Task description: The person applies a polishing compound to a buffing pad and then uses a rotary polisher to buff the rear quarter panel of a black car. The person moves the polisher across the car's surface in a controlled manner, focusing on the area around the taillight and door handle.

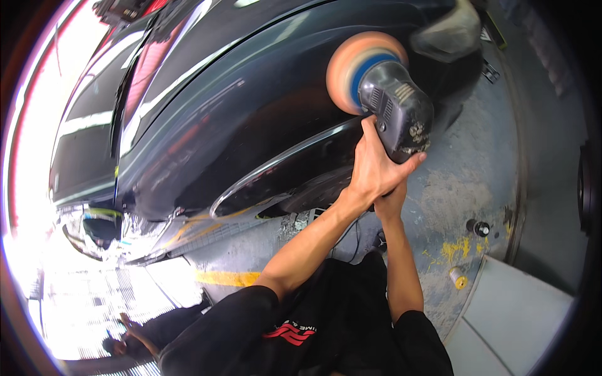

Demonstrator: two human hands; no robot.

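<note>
Both of my hands are on a black electric polisher (400, 108) with an orange foam pad (341, 70) on a blue backing plate. The blurred pad is against the glossy dark fender of a car (263, 117). My left hand (374, 164) wraps the rear of the tool body, its fingers partly hidden behind it. Lower down, my right hand (392, 202) closes around the handle end, mostly hidden by my left hand and wrist. The headlight (447, 35) lies to the right of the pad, looking hazy.
A dark bottle (480, 228) and a yellow-capped can (457, 278) stand on the worn floor at right, near a pale panel (517, 310). A black cord (352, 239) hangs beside my body. Another person (155, 333) is at lower left. A wall runs along the right.
</note>
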